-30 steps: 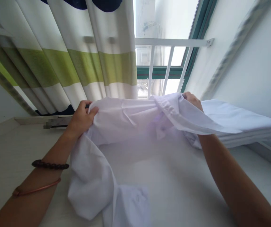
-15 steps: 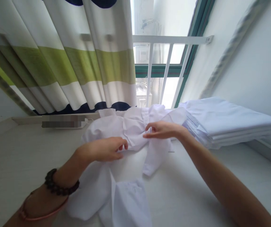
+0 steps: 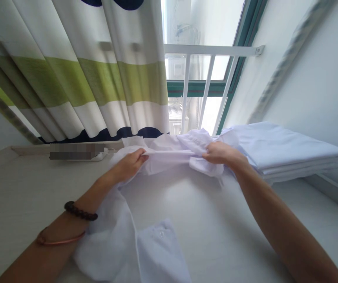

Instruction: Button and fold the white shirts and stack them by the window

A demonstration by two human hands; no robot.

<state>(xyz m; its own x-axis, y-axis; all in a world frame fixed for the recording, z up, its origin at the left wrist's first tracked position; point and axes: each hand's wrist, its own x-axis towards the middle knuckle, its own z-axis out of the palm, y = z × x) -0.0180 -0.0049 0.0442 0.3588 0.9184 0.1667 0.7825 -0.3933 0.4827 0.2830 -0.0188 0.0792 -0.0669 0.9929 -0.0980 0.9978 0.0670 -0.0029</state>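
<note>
A white shirt (image 3: 169, 162) lies crumpled across the far part of the pale surface. My left hand (image 3: 133, 161) is closed, pinching its cloth on the left. On the right my right hand (image 3: 217, 152) grips the same garment, so a stretch of fabric runs taut between the two hands, slightly raised. One sleeve with a buttoned cuff (image 3: 161, 239) trails toward me, beneath and beside my left forearm. Bunched cloth partly hides the fingertips of my right hand.
A stack of folded white cloth (image 3: 292, 151) sits at the right by the wall. A white power strip (image 3: 99, 154), partly blurred out, lies at the back left. Behind are a striped curtain (image 3: 98, 82) and a white railing (image 3: 210, 50) before the window.
Both hands have closed on the shirt and moved apart, the left toward the left and up, the right to the right. The cloth between them is now pulled straight.
</note>
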